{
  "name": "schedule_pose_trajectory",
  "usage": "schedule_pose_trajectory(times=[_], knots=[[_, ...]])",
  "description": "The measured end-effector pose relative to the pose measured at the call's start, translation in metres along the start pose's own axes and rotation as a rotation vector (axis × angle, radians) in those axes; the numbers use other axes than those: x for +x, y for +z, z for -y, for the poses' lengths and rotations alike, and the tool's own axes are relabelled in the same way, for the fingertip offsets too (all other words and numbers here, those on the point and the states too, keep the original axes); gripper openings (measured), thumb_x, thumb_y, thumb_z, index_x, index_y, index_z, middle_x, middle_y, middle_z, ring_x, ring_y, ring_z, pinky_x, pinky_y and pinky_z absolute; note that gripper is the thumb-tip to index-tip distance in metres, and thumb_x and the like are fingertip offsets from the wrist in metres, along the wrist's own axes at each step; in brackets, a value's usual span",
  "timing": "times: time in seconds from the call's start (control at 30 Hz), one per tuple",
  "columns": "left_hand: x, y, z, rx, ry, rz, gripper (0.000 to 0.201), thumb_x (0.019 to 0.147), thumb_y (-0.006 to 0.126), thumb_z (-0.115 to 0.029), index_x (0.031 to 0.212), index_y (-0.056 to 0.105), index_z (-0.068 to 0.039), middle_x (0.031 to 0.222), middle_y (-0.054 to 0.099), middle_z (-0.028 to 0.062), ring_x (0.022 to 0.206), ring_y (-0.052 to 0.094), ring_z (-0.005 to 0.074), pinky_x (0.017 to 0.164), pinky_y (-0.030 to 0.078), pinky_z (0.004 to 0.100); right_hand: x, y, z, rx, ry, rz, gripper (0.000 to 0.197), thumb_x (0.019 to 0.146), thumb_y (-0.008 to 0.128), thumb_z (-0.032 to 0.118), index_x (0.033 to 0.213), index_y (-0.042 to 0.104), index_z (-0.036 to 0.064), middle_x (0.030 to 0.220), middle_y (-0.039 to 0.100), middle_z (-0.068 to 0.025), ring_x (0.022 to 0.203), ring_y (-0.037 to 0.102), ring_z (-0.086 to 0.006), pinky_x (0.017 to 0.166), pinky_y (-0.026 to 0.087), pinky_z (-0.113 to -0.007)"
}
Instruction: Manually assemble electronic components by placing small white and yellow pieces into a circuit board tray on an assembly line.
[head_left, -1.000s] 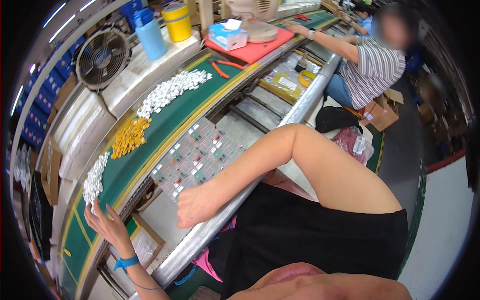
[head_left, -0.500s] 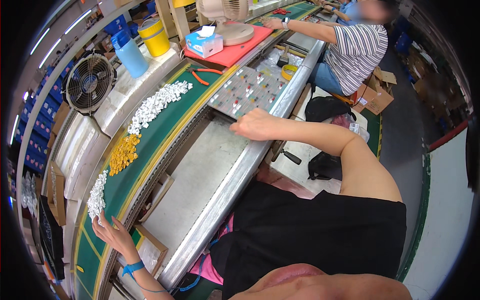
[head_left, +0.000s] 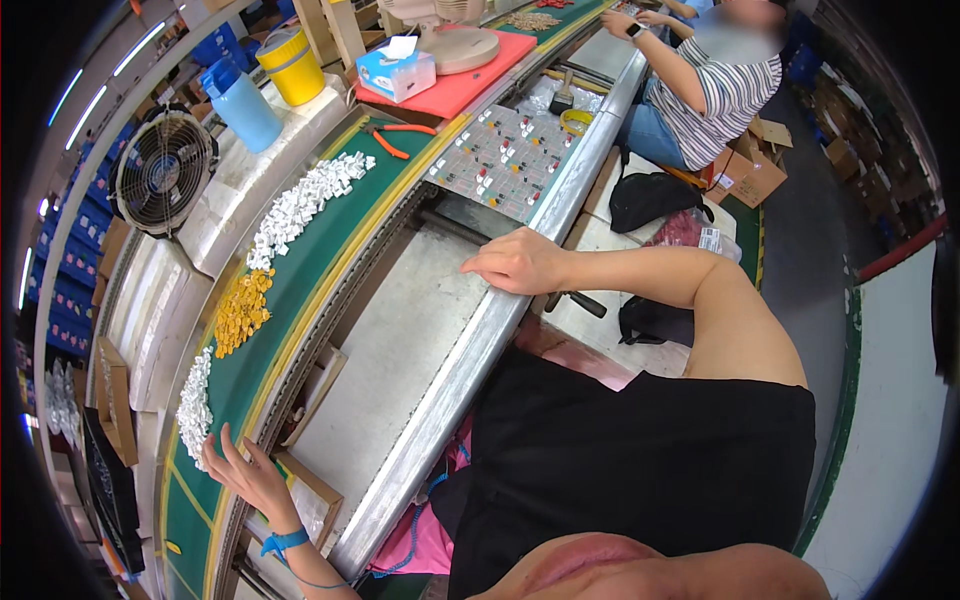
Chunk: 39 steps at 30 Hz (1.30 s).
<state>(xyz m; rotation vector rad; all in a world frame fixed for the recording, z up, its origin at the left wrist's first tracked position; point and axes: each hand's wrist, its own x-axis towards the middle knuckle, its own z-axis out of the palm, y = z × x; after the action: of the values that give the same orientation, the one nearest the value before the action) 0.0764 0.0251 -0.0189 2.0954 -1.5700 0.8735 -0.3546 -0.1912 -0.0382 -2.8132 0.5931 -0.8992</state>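
My left hand has its fingers spread at the lower end of a heap of small white parts on the green belt. Its fingertips touch or nearly touch the heap, and I see nothing held. A blue wrist strap with a cord circles that wrist. My right hand is over the metal rail, fingers closed together and pointing left, with nothing visible in them. Beyond it lies a grey circuit board dotted with red, white and dark components, apart from the hand.
Yellow parts and another white heap lie further along the belt, then orange-handled pliers. A tissue box and a fan stand on a red board. Another person in a striped shirt works further along.
The circuit board has moved away up the line, and my right hand is now apart from it, nearer the rail. My left hand stays by the white heap. The other person's arm has pulled back.
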Motion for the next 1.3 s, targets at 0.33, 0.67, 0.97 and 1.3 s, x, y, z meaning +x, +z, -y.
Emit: schedule_pose_trajectory(times=[0.33, 0.67, 0.97, 1.3], knots=[[-0.004, -0.008, -0.044, -0.245, 0.131, 0.102, 0.041, 0.078, 0.058, 0.005, 0.117, 0.052, -0.006, 0.126, 0.041, 0.0185, 0.12, 0.038, 0.0366, 0.096, 0.034, 0.0455, 0.002, 0.0, 0.0, 0.011, -0.01, -0.035, 0.021, 0.073, 0.06, 0.003, 0.094, 0.063, 0.0056, 0.076, 0.063, -0.0063, 0.068, 0.062, -0.0224, 0.059, 0.051, -0.032], [-0.007, -0.013, -0.064, -0.32, 0.154, 0.202, 0.039, 0.076, 0.059, 0.006, 0.113, 0.055, -0.008, 0.125, 0.042, 0.0171, 0.121, 0.036, 0.037, 0.097, 0.033, 0.0457, 0.002, -0.004, 0.0, 0.033, 0.028, -0.011, 0.015, 0.076, 0.057, 0.007, 0.09, 0.063, 0.006, 0.074, 0.062, -0.0058, 0.071, 0.062, -0.0233, 0.062, 0.051, -0.033], [-0.009, -0.014, -0.061, -0.355, 0.175, 0.222, 0.042, 0.075, 0.06, 0.007, 0.113, 0.054, -0.009, 0.125, 0.042, 0.0183, 0.12, 0.037, 0.0371, 0.097, 0.033, 0.0456, 0.008, 0.0, 0.004, 0.05, 0.051, 0.027, 0.015, 0.077, 0.056, 0.008, 0.09, 0.063, 0.008, 0.076, 0.062, -0.0058, 0.072, 0.062, -0.0238, 0.061, 0.051, -0.035], [-0.002, -0.008, -0.066, -0.347, 0.16, 0.227, 0.049, 0.074, 0.061, 0.005, 0.12, 0.049, -0.008, 0.125, 0.041, 0.0194, 0.117, 0.039, 0.0386, 0.097, 0.033, 0.0463, 0.13, 0.081, 0.075, 0.082, -0.56, 0.042, 0.025, 0.076, 0.053, 0.012, 0.101, 0.058, 0.0118, 0.094, 0.056, -0.0072, 0.075, 0.059, -0.0217, 0.057, 0.051, -0.032]])
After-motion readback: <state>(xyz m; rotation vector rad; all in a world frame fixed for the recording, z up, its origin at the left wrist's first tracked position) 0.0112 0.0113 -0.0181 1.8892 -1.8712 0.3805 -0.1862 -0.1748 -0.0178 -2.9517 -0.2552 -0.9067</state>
